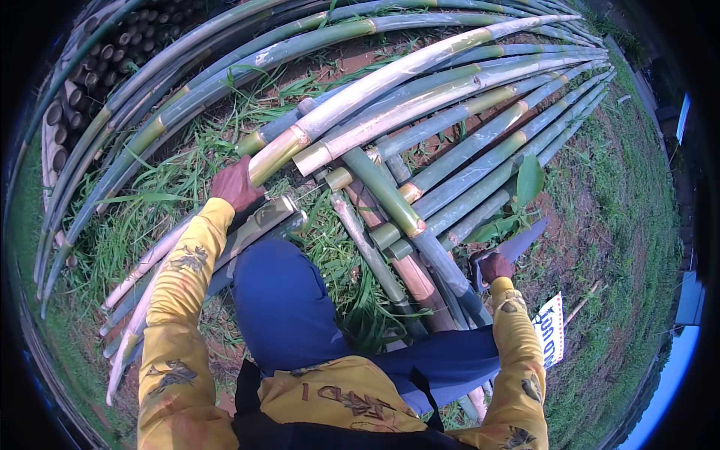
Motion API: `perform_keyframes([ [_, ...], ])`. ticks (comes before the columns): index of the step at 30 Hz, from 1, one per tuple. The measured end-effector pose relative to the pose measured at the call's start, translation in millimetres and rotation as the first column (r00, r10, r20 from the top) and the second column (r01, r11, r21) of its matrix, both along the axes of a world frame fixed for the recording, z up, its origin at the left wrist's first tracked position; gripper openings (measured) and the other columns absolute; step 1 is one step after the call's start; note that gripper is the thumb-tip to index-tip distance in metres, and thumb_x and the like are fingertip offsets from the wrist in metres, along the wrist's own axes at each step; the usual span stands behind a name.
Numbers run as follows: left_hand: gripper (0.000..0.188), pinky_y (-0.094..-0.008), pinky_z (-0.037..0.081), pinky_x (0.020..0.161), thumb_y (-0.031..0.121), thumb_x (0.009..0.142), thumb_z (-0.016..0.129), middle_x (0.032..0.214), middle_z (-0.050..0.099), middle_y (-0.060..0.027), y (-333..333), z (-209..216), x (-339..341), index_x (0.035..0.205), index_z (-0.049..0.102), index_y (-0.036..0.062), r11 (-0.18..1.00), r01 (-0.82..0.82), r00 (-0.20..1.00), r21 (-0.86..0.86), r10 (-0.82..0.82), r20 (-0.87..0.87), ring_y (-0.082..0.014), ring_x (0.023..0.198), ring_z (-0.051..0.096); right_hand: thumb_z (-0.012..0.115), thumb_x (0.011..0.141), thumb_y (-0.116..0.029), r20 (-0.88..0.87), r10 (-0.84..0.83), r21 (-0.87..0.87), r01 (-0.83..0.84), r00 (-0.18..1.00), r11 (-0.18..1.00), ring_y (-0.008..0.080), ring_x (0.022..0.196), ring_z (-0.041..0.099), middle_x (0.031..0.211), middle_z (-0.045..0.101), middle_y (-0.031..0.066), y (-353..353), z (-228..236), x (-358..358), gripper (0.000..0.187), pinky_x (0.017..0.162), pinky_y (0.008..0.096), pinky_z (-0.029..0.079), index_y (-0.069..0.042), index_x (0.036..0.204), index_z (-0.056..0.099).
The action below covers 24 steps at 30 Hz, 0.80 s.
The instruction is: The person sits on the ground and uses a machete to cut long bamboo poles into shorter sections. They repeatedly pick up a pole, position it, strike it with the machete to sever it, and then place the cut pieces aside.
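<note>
My left hand (238,185) is closed round the near end of a pale, thick bamboo pole (337,106), which runs away to the upper right. In my right hand (495,268) is the dark handle of a handsaw (521,240). Its broad blade points up and to the right, apart from the bamboo. Several green poles (466,154) with sawn ends fan out between my hands, some resting across a green crosspiece (386,191). Shorter bamboo lengths (255,229) lie below my left hand, beside my knee.
Long bent-looking poles (225,75) lie on the far left, with a stack of cut bamboo (94,75) behind them. A green leafy plant (529,180) stands near the saw. A white printed sign (550,330) lies by my right forearm. Grass (615,225) covers the ground on the right.
</note>
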State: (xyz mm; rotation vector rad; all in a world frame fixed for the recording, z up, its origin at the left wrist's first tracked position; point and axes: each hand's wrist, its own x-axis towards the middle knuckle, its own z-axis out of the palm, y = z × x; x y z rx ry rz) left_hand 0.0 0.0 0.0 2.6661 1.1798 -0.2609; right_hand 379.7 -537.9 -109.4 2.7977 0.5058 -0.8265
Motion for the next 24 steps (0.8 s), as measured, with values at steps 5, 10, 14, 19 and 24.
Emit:
perform_keyframes([
  [5,0.060,-0.0529,0.055,0.085,0.031,0.070,0.083,0.101,0.072,-0.0245,0,6,3,0.115,0.058,0.0020,1.000,-0.019,0.999,0.022,0.018,0.042,-0.0446,0.094,0.071,0.075,0.081,-0.045,-0.061,0.020,0.114,-0.013,0.998,0.993,0.0383,0.114,0.068,0.120,0.071,0.0214,-29,-57,-3,0.055,0.100,0.0466,0.053,-0.007,0.121,0.070],
  [10,0.057,-0.0510,0.057,0.084,0.029,0.070,0.084,0.100,0.073,-0.0236,-10,4,11,0.114,0.057,0.0042,0.994,-0.062,0.998,0.094,0.060,0.024,-0.0433,0.093,0.072,0.074,0.083,-0.039,0.075,-0.130,0.204,0.112,0.989,0.972,0.0410,0.115,0.066,0.121,0.070,0.0250,-43,-76,-6,0.059,0.100,0.0482,0.053,-0.002,0.128,0.062],
  [14,0.061,-0.0526,0.056,0.086,0.030,0.072,0.085,0.102,0.072,-0.0271,-15,12,-8,0.114,0.053,0.0013,0.991,-0.102,0.995,0.086,0.103,-0.015,-0.0443,0.092,0.072,0.073,0.082,-0.034,-0.021,-0.123,0.135,0.125,0.992,0.983,0.0420,0.116,0.067,0.125,0.068,0.0258,-22,-74,-9,0.065,0.103,0.0462,0.052,-0.002,0.136,0.057],
  [19,0.064,-0.0521,0.057,0.083,0.031,0.071,0.085,0.103,0.072,-0.0265,-20,-16,12,0.116,0.052,0.0017,0.992,-0.017,0.997,0.127,0.007,0.074,-0.0429,0.089,0.072,0.070,0.084,-0.042,-0.042,-0.182,0.065,0.185,0.982,0.981,0.0433,0.118,0.066,0.129,0.066,0.0271,-106,-133,18,0.078,0.103,0.0477,0.051,-0.006,0.150,0.046],
  [24,0.057,-0.0514,0.057,0.081,0.028,0.070,0.083,0.100,0.072,-0.0252,-15,-8,-11,0.112,0.054,0.0025,0.990,-0.032,0.994,0.141,0.016,0.112,-0.0432,0.087,0.072,0.066,0.086,-0.050,-0.103,-0.126,0.014,0.128,0.987,0.992,0.0416,0.123,0.063,0.133,0.064,0.0270,-48,-103,8,0.083,0.106,0.0464,0.051,-0.004,0.151,0.045],
])
